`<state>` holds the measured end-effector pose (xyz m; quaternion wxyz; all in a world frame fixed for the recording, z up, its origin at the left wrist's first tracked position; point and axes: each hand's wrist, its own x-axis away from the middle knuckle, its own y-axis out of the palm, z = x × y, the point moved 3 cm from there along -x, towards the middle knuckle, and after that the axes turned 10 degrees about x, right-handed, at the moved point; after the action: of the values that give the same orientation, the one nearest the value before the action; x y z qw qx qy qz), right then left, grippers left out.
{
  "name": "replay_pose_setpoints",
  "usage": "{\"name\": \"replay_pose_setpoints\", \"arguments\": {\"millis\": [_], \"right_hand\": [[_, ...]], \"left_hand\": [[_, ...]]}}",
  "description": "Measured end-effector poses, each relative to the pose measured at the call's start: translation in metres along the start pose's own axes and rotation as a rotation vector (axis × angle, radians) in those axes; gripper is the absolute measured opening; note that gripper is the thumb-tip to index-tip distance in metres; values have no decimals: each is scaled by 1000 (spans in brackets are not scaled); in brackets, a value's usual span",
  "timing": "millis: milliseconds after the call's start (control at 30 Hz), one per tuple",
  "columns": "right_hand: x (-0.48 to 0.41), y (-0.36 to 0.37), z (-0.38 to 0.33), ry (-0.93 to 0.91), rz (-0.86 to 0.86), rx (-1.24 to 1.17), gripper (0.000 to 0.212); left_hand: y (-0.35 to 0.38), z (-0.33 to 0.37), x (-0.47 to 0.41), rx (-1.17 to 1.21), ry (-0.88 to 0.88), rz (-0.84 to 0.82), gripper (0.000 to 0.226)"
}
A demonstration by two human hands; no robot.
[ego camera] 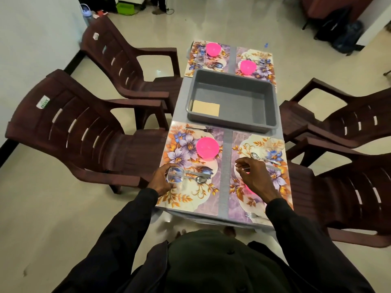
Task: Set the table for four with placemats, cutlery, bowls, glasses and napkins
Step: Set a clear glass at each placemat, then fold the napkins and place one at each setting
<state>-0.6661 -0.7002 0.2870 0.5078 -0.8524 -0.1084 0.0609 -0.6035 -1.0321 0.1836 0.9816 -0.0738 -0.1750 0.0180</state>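
Head view looks down a small table (225, 166) under a grey cloth. On the floor at its left edge stand the near left chair (69, 132) and the far left chair (127, 60), both brown plastic, with arms reaching toward the table. A grey tub (232, 98) fills the middle; its far wall hides part of the far placemats, and tan napkins (206, 108) lie in its near left corner. At the right edge, the far right chair (349, 123) and near right chair (359, 197) crowd close. All four mats are flowered in purple and orange. On the near left placemat (190, 195), the left hand (161, 179) has its fingers curled round a clear square-rimmed glass (175, 175) at the left edge. A cutlery pair (200, 178) of knife and spoon lies just beside the glass, a pink bowl (207, 148) stands beyond, and a fork (198, 129) lies along the far edge. The far left placemat (224, 51) and far right placemat (264, 56) each carry a pink bowl. Over the near right placemat (239, 144), the right hand (254, 176) pinches what looks like a knife (274, 167) between thumb and curled fingers and covers most of another pink bowl. A spoon (256, 155) lies just beyond it.
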Motion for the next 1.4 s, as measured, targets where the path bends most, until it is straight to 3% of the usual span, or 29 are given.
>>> {"name": "replay_pose_setpoints", "arguments": {"millis": [267,600,900,1200,1400], "right_hand": [[-2,6,-2,-22,-20,16,29],[-15,13,-16,-45,-17,-6,28],[-31,10,-21,-17,-13,-31,29],[-56,10,-13,32,-1,-64,24],[-122,6,-9,110,65,-89,18]], "left_hand": [[-4,3,-2,-89,31,-71,80],[-14,54,4,-27,143,-69,75],[-17,89,-11,-41,253,-42,60],[-11,101,-31,-36,231,-39,37],[-8,133,-68,58,217,32,26]]}}
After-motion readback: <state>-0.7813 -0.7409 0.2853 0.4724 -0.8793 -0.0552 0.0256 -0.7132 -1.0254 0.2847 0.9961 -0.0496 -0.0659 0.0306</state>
